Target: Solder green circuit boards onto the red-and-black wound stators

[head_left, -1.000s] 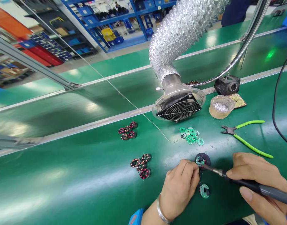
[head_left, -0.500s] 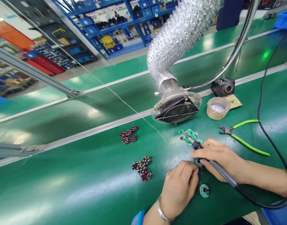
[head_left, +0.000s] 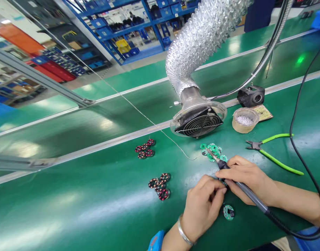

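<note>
Head view: right grip (head_left: pixel 247 177) clasps slim, dark soldering iron (head_left: pixel 247 192), left grip's (head_left: pixel 203 202) hold unclear

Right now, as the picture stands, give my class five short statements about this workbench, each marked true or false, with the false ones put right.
1. The right hand holds the soldering iron. True.
2. The left hand wears a glove. False: the left hand is bare.
3. A lone round board lies nearer the person than the pile of green boards. True.
4. The cutters have red handles. False: the cutters' handles are bright green.
5. In the picture, the tub stands right of the fan. True.
</note>
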Motion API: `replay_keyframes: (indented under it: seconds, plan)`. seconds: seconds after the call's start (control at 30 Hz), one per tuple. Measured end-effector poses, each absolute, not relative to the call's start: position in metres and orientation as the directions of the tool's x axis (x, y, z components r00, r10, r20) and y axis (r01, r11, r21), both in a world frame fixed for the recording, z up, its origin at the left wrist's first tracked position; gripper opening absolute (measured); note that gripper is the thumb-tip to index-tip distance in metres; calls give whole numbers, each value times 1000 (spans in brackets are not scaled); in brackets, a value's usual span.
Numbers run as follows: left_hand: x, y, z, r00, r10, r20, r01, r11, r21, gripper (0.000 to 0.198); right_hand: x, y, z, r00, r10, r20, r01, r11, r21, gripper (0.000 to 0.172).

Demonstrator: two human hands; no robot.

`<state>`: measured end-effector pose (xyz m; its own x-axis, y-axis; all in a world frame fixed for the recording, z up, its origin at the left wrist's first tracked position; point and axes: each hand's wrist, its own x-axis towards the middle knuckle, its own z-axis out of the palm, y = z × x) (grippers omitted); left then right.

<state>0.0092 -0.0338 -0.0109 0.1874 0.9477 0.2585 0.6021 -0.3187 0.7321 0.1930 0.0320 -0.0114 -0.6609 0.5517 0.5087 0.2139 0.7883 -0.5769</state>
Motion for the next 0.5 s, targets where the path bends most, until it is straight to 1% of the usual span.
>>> replay_keyframes:
  seconds: [0.07, 0.1, 0.17, 0.23, 0.33, 0.5]
  plan:
    - [11, -31, -9, 99, 993, 58, 501, -100, 859, 13, 193, 32, -12, -650, 557, 517, 210, 785, -582, 34]
    - [12, -30, -9, 76, 996, -54, 441, 15, 897, 14, 193, 31, -12, -646, 551, 529, 199, 790, -580, 34]
    - [12, -28, -8, 71, 963, -261, 317, 226, 921, 15, 192, 31, -13, -643, 516, 566, 156, 812, -563, 35]
    - [12, -27, -8, 88, 912, -402, 215, 376, 901, 15, 192, 30, -14, -645, 463, 608, 105, 842, -529, 36]
    - [12, -26, -7, 111, 864, -491, 139, 475, 869, 15, 192, 29, -15, -651, 415, 636, 81, 871, -485, 36]
    - [10, -26, -5, 141, 851, -506, 134, 490, 862, 18, 194, 28, -14, -674, 388, 629, 119, 897, -426, 37]
